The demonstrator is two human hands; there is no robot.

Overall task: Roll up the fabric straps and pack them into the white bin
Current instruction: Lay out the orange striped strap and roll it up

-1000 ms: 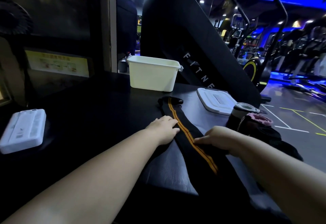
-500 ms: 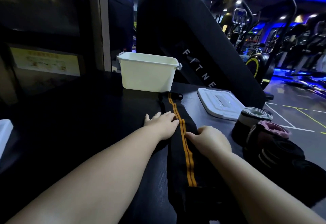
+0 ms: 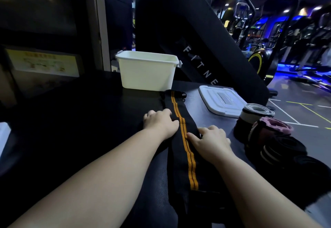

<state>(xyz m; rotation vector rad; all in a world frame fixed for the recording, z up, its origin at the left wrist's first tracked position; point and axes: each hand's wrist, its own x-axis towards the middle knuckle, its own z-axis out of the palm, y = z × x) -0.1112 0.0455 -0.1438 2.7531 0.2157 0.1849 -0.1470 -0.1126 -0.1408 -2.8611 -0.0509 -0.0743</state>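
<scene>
Hands lay flat, fingers spread, gripping nothing: left hand (image 3: 160, 122) and right hand (image 3: 212, 138) pressed the long black fabric strap with orange stripes (image 3: 184, 138) between them; white plastic bin (image 3: 147, 70) stood beyond.

A gym: exercise machines (image 3: 268, 35) in rows under blue lighting, floor marked with lines.

matt woven cloth strap (image 3: 180, 131), smooth glossy plastic bin (image 3: 147, 74)

dim gym (image 3: 295, 35), blue lighting
</scene>
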